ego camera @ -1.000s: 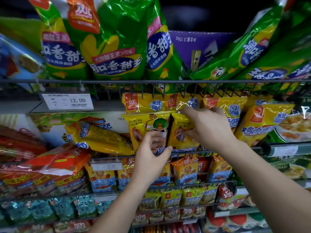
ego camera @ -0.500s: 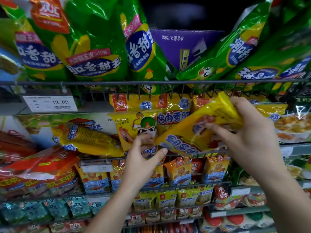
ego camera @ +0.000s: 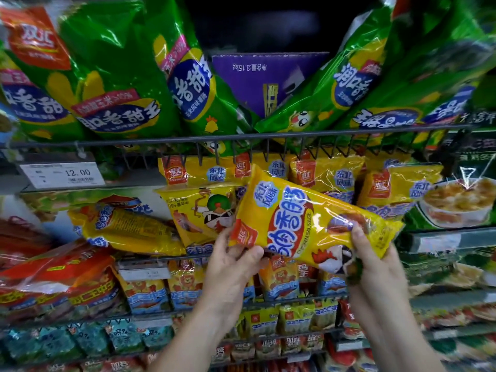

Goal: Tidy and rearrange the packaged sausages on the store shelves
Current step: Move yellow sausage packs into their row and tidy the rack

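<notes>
Glossy plastic film wraps the yellow sausage pack (ego camera: 308, 224), its crinkled skin throwing white glare. The big green bags (ego camera: 115, 84) on the top tier are the same shiny, wrinkled plastic, as are the red packs (ego camera: 53, 277) at lower left. A dark metal wire rail (ego camera: 161, 139), dull in finish, fronts the shelf; the white price tag (ego camera: 61, 174) looks like matt paper, the purple box (ego camera: 268, 79) like matt cardboard.
</notes>
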`<action>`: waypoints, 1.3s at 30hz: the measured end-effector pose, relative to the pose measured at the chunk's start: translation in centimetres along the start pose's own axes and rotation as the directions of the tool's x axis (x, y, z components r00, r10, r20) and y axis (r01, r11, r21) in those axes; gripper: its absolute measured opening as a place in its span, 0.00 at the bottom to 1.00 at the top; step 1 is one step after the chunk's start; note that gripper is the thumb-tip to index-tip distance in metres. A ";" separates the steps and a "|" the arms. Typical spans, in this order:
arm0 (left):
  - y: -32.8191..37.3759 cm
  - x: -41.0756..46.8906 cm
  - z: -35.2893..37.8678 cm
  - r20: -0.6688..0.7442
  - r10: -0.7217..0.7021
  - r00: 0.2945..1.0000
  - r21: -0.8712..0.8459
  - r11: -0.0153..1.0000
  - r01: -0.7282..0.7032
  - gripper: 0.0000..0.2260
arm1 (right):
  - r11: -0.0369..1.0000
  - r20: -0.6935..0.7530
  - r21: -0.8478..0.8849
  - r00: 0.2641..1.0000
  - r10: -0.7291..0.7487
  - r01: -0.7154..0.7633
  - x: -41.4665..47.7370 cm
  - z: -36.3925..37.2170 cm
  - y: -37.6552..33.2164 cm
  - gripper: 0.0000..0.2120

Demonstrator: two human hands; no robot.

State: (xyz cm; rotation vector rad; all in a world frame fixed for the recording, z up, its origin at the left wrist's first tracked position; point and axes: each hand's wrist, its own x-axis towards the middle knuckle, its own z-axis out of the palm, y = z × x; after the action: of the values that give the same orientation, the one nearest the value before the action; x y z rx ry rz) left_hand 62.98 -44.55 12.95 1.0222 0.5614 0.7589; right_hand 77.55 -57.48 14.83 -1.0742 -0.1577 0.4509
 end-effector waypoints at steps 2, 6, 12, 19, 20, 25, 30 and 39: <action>0.0 -0.1 0.8 -0.021 0.010 1.000 -0.091 0.996 -0.012 0.27 | 0.994 -0.007 0.067 0.997 0.082 -0.082 0.0 -0.3 1.4 0.19; -0.2 -0.3 2.2 -0.078 0.031 0.996 -0.096 0.995 -0.039 0.24 | 0.976 0.072 0.089 0.979 0.193 -0.199 -0.8 -0.3 3.2 0.23; 0.4 -0.5 2.5 -0.191 0.113 0.975 -0.032 0.992 -0.121 0.23 | 0.945 0.133 0.089 0.944 0.302 -0.315 -1.5 -0.6 4.7 0.24; 2.9 -0.7 2.2 -0.138 0.256 0.957 0.116 0.964 -0.241 0.15 | 0.931 0.193 -0.043 0.912 0.363 -0.362 -2.0 -1.3 5.9 0.21; 3.2 -0.7 2.1 -0.124 0.267 0.956 0.138 0.958 -0.250 0.14 | 0.937 0.178 -0.065 0.920 0.348 -0.342 -1.9 -1.5 5.8 0.20; 4.7 -0.9 1.5 -0.073 0.307 0.949 0.224 0.932 -0.284 0.15 | 0.967 0.071 -0.229 0.989 0.132 -0.113 -0.5 -2.8 4.1 0.25; 4.9 -1.1 1.2 -0.046 0.306 0.951 0.247 0.926 -0.286 0.16 | 0.910 0.282 -0.318 0.943 -0.179 0.268 1.2 -1.8 -0.3 0.27; 4.6 -1.0 1.8 0.022 0.288 0.957 0.351 0.895 -0.277 0.19 | 0.509 0.693 -0.645 0.717 0.075 0.570 2.2 4.1 -4.1 0.50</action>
State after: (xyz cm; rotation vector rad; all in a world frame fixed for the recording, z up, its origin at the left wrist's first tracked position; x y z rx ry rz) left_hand 62.33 -44.88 17.98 1.4483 0.5944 0.9537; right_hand 79.28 -54.78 20.14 -1.7730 -1.3041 0.4467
